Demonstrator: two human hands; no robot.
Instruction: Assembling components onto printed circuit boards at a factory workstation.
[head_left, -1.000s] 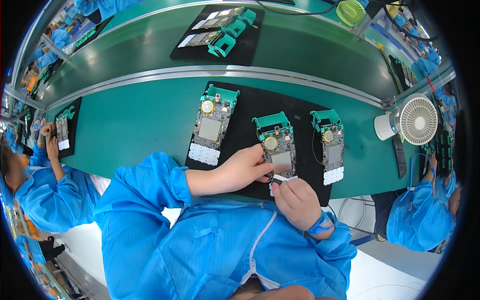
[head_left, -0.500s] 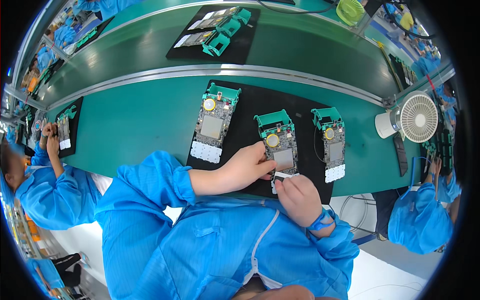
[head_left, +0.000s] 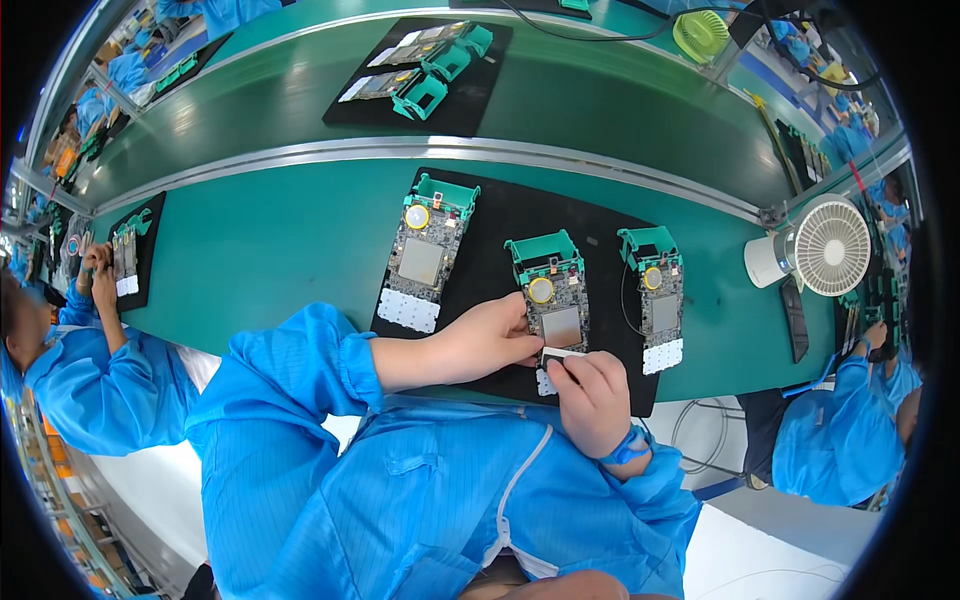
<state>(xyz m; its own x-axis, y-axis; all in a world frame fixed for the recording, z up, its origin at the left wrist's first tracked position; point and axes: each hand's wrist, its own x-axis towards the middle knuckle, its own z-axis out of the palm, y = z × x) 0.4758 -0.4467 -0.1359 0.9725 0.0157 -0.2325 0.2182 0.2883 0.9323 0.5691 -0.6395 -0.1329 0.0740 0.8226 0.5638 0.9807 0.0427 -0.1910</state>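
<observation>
The middle circuit board [head_left: 562, 300], with a green plastic frame [head_left: 545, 255] at its far end, lies on a black mat [head_left: 505, 215]. My left hand [head_left: 490, 340] grips this board's left edge between thumb and fingers. A small flat white-and-dark piece [head_left: 560, 355] is pinched in my right hand [head_left: 597, 400], over the board's near end, by its white pad. My right fingers partly cover that end, so I cannot tell whether the piece touches it. Similar boards lie at either side: a left board [head_left: 420, 260] and a right board [head_left: 661, 312].
A white fan [head_left: 832, 245] and a dark phone [head_left: 795, 320] are at the table's right. Beyond a metal rail [head_left: 450, 147], another black mat [head_left: 470, 100] carries more boards with green frames. Co-workers in blue sit at left [head_left: 110, 390] and right [head_left: 835, 430].
My right hand and the small piece have shifted slightly left over the board's near end. My left hand keeps its hold. The whole view has shifted a little.
</observation>
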